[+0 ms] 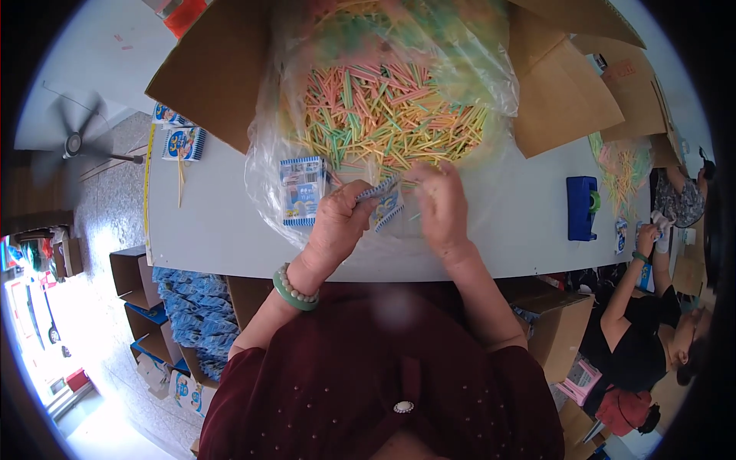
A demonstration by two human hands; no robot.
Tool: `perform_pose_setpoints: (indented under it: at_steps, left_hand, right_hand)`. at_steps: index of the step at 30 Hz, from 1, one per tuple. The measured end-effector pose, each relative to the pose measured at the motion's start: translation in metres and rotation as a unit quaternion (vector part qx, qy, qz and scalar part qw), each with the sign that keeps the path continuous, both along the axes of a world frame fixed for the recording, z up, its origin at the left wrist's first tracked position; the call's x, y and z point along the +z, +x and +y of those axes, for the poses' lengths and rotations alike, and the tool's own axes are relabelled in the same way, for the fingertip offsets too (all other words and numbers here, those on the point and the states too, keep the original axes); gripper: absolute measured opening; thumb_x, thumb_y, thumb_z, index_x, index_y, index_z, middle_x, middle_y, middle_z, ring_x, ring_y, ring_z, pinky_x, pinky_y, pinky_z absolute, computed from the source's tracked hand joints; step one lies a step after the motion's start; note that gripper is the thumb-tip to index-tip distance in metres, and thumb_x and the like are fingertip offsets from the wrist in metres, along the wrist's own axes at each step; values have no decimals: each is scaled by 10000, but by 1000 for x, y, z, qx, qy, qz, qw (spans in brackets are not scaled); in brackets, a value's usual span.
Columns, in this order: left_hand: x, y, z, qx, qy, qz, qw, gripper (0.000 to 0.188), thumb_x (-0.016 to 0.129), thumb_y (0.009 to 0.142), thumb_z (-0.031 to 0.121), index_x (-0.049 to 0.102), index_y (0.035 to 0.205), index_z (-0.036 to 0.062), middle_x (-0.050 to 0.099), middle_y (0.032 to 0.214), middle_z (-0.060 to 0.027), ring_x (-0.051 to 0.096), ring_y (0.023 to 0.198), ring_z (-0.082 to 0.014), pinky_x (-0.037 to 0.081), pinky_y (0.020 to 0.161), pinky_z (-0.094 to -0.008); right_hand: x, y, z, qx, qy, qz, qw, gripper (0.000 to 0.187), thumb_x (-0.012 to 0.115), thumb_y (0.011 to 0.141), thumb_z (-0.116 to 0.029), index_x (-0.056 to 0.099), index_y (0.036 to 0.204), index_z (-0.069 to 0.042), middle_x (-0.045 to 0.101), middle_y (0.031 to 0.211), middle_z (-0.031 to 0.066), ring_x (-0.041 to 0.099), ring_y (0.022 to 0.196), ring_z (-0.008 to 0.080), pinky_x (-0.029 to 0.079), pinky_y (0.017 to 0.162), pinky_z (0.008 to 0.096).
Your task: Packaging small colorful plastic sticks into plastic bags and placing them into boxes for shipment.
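Note:
My left hand (337,226) is closed around a small blue-and-white packet (389,208) with striped edges, tilted over the table's near side. Just to its right is my right hand (445,211), fingers bent toward the packet's upper end; motion blurs the fingertips, so whether they hold anything cannot be made out. Beyond both hands lies a heap of thin pink, green and yellow sticks (383,103) in a clear plastic bag (264,180). Flat packets (301,188) of the same blue-and-white kind rest beside my left hand.
Cardboard flaps (211,73) flank the bag. More packets (182,143) lie at the table's (207,222) left edge, with a stick beside them. A blue tape dispenser (582,208) stands at right, near a co-worker (640,322). Below left, a box holds many blue packets (195,310).

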State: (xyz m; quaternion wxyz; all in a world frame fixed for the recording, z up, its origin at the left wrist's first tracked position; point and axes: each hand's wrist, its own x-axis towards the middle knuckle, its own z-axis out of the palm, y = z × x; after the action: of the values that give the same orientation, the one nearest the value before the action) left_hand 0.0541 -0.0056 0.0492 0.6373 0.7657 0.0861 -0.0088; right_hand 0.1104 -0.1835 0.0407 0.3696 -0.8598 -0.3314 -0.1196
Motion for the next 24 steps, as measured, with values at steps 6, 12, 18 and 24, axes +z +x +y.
perform_pose_setpoints:
  at_steps: [6, 12, 18, 24]
  left_hand:
    - [6, -1, 3, -6, 97, -4, 995, 294, 738, 767, 73, 480, 649, -2, 420, 556, -62, 344, 514, -99, 358, 466, -297]
    - [17, -1, -1, -7, 84, -3, 996, 372, 771, 722, 77, 423, 619, -5, 407, 544, -75, 309, 536, -108, 345, 472, -311]
    - [33, 0, -2, -15, -46, 104, 993, 358, 752, 777, 109, 453, 594, 39, 475, 517, 0, 414, 439, -46, 357, 383, -243]
    - [34, 0, 3, -77, -127, 152, 977, 363, 706, 819, 61, 431, 581, 67, 491, 520, 20, 473, 409, -36, 364, 348, -211]
  right_hand:
    - [61, 12, 17, 57, 315, 137, 938, 117, 429, 988, -184, 408, 1002, -69, 677, 994, 151, 620, 1027, 262, 291, 1048, 465]
    - [64, 6, 41, 148, 372, 170, 901, 135, 424, 994, -207, 381, 1020, -82, 677, 992, 149, 617, 1058, 281, 193, 1087, 467]
    - [51, -1, 43, 138, 278, 125, 942, 127, 437, 988, -198, 395, 1019, -82, 679, 983, 135, 611, 1069, 279, 171, 1098, 467]
    - [46, -5, 28, 118, 296, 188, 929, 165, 445, 981, -230, 431, 989, -67, 682, 943, 126, 608, 1065, 276, 168, 1105, 458]
